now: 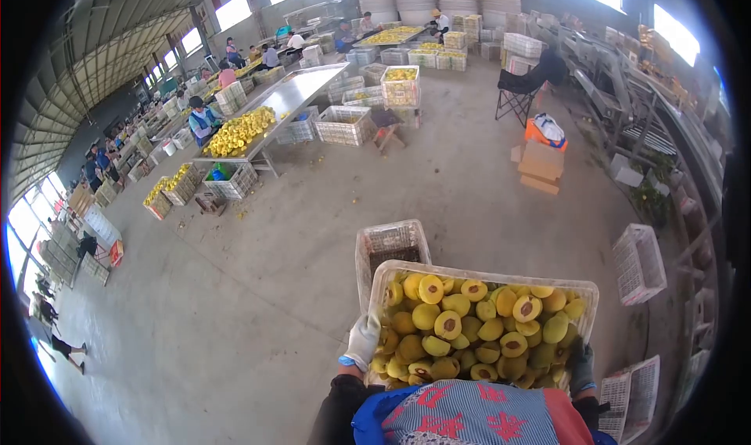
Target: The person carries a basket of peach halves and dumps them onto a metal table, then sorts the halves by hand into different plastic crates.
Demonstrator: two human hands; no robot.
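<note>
A white plastic crate [485,274] full of halved yellow peaches [490,329] is in front of my body, close to my striped apron [469,414]. Several halves show brown pit hollows. My left hand [362,342], in a white glove, is closed on the crate's left side. On the opposite side, my right hand [581,365] in a dark glove grips the crate; part of its fingers is hidden. Just beyond the full crate, partly covered by it, another crate [391,230] stands on the floor.
Metal table [313,81] with a peach pile [242,132] and a seated person [203,122] beside it, at left. Crates [344,124] surround the table. A folding chair [520,89] and cardboard box [540,163] stand at right, near crates [639,263] and machinery [626,100].
</note>
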